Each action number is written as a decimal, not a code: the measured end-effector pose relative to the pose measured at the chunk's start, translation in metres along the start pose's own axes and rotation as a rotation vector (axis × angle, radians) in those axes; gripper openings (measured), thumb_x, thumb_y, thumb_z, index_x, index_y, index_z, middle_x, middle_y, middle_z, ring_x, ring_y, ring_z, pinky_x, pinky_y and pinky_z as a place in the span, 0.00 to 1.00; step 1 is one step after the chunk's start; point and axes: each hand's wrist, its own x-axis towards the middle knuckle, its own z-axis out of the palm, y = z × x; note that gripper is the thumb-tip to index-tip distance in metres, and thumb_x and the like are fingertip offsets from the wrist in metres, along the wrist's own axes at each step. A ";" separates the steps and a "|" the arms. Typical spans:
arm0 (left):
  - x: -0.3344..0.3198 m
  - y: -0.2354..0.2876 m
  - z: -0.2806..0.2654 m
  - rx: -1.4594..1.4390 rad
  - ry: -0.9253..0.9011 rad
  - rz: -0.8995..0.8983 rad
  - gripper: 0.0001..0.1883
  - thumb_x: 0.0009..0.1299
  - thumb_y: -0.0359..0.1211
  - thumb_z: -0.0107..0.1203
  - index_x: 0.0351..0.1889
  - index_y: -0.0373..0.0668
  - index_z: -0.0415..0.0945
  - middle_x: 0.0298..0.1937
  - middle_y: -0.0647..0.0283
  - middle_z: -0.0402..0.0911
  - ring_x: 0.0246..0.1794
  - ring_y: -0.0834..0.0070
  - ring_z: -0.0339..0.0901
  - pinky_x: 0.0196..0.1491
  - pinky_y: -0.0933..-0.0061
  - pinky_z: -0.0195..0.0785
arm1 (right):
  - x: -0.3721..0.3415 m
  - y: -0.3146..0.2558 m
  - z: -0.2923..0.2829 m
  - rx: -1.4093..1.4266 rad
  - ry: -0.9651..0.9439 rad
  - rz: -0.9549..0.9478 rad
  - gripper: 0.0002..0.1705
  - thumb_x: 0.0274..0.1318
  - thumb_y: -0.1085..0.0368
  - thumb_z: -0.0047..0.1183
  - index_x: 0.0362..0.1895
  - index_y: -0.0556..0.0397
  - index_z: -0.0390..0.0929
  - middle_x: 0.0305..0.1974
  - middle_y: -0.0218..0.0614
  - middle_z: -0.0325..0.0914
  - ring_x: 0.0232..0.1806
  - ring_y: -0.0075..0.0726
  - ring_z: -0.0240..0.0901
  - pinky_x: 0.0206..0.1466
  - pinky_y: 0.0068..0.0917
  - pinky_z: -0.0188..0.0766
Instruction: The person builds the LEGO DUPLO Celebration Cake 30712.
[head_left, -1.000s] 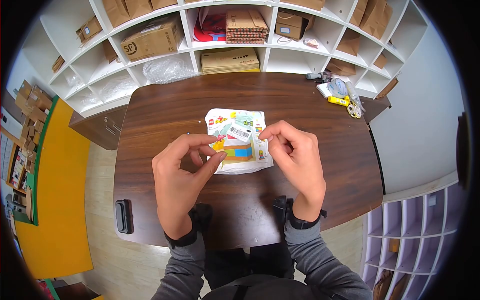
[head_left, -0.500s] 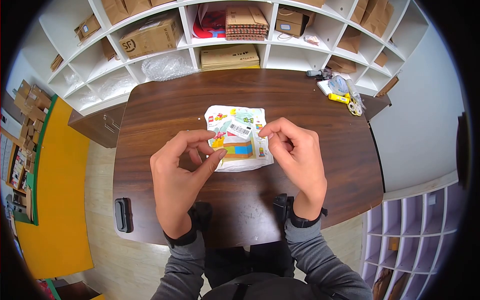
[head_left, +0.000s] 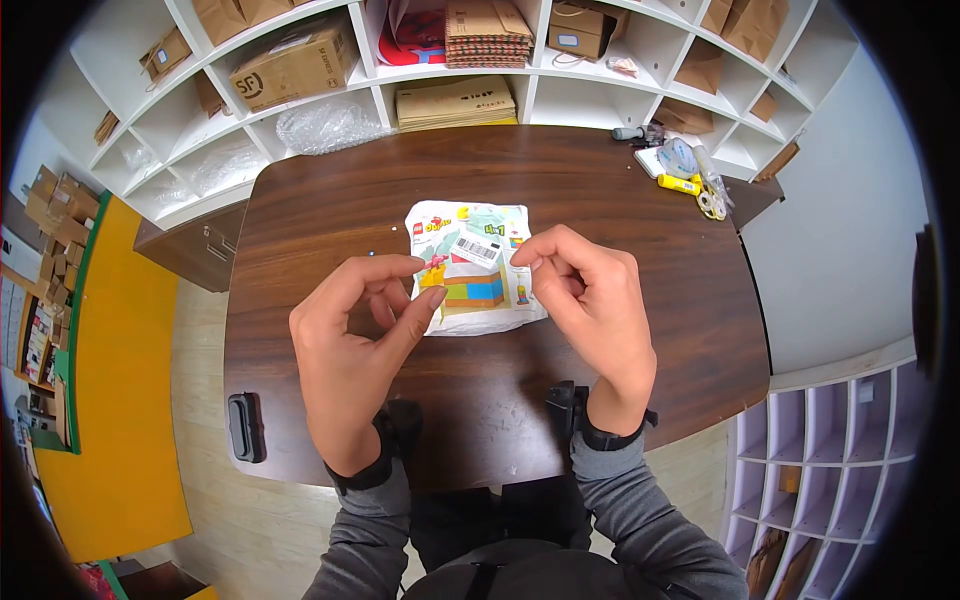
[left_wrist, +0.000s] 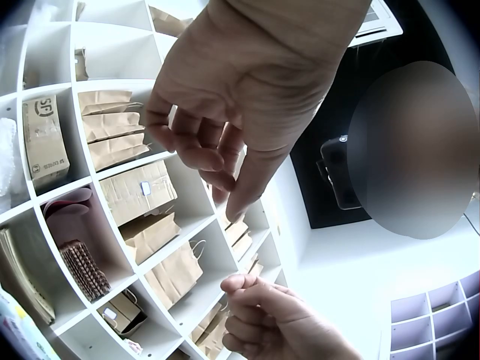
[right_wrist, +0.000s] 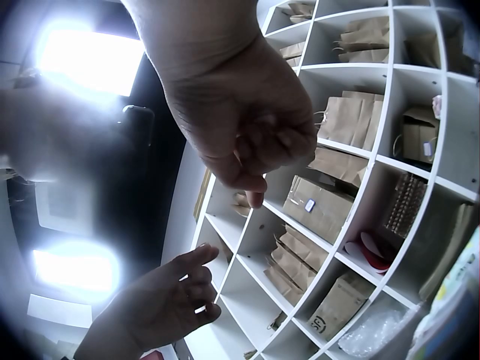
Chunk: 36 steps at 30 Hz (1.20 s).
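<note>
A white plastic packet (head_left: 470,318) printed with colourful toy blocks lies flat on the brown table, with a barcode label (head_left: 477,249) across its upper middle. My left hand (head_left: 355,335) hovers over the packet's left side, thumb and index finger apart with a gap between them and nothing held. Over the right edge hangs my right hand (head_left: 595,300), its fingers curled in and the index finger bent near the thumb; no object shows in it. In the left wrist view the right hand (left_wrist: 274,319) appears below the left hand (left_wrist: 240,97), both raised.
A black case (head_left: 244,427) lies at the table's left edge. At the back right are a yellow glue stick (head_left: 680,184), scissors (head_left: 711,205) and a tape roll (head_left: 678,157). White shelves with cartons (head_left: 295,68), paper bags and bubble wrap (head_left: 325,128) line the back.
The packet and table sit slightly higher in the head view than before. My left hand has shifted a little left; both hands keep nearly the same pose.
</note>
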 end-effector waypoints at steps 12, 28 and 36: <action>-0.004 -0.002 -0.001 -0.147 0.062 -0.120 0.15 0.61 0.27 0.65 0.19 0.38 0.68 0.12 0.76 0.56 0.16 0.90 0.47 0.20 0.83 0.40 | 0.000 -0.001 0.001 -0.009 -0.006 0.001 0.06 0.50 0.74 0.49 0.34 0.56 0.76 0.18 0.44 0.69 0.17 0.37 0.68 0.23 0.30 0.64; -0.004 -0.002 -0.003 -0.094 -0.020 -0.121 0.21 0.62 0.30 0.64 0.14 0.39 0.61 0.09 0.74 0.57 0.13 0.90 0.48 0.17 0.82 0.39 | 0.000 0.000 0.003 -0.009 -0.030 -0.038 0.06 0.49 0.74 0.49 0.34 0.57 0.75 0.19 0.44 0.72 0.19 0.40 0.72 0.25 0.29 0.67; -0.005 0.001 -0.003 -0.158 0.016 -0.119 0.21 0.62 0.28 0.63 0.14 0.39 0.62 0.09 0.75 0.58 0.13 0.91 0.48 0.17 0.83 0.39 | 0.001 0.000 0.004 -0.020 -0.031 -0.029 0.06 0.50 0.75 0.49 0.35 0.57 0.76 0.20 0.45 0.73 0.19 0.39 0.73 0.25 0.29 0.67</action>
